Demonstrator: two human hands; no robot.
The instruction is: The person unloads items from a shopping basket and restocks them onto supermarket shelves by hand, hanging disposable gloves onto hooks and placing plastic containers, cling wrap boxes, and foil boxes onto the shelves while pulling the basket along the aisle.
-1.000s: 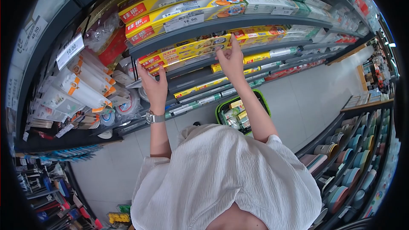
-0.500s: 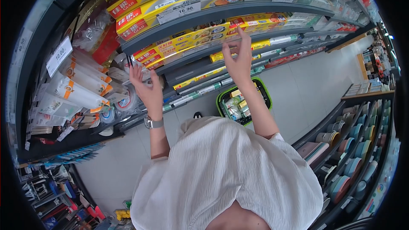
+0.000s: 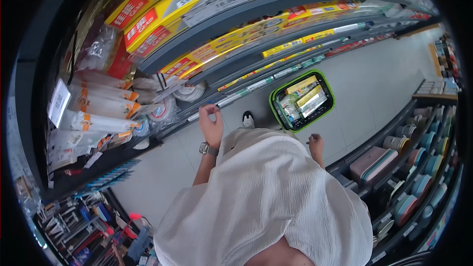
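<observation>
My left hand (image 3: 212,127), with a wristwatch (image 3: 208,149) below it, hovers just before the lower shelf edge; its fingers curl toward the thumb with nothing visible in them. Lower right of the basket, my right hand (image 3: 316,147) has its fingers closed. A small dark bit shows at those fingers, too small to name. The black shopping basket with a green rim (image 3: 331,102) stands on the floor, holding yellow boxes (image 3: 301,84) and clear-wrapped goods (image 3: 287,107). Yellow boxes of aluminum foil (image 3: 148,24) line the upper shelf.
Plastic packets with orange bands (image 3: 106,101) hang at the left. Shelves of bowls (image 3: 406,207) and a pink case (image 3: 373,163) stand at the right. Utensils hang at the lower left (image 3: 74,226), near part of another person (image 3: 139,242). Grey floor tiles (image 3: 364,88) run between the shelves.
Both hands have come down and back from the shelf, and their spread fingers have closed. The view has shifted; the basket now shows fully, farther right, and my shoe has come into sight.
</observation>
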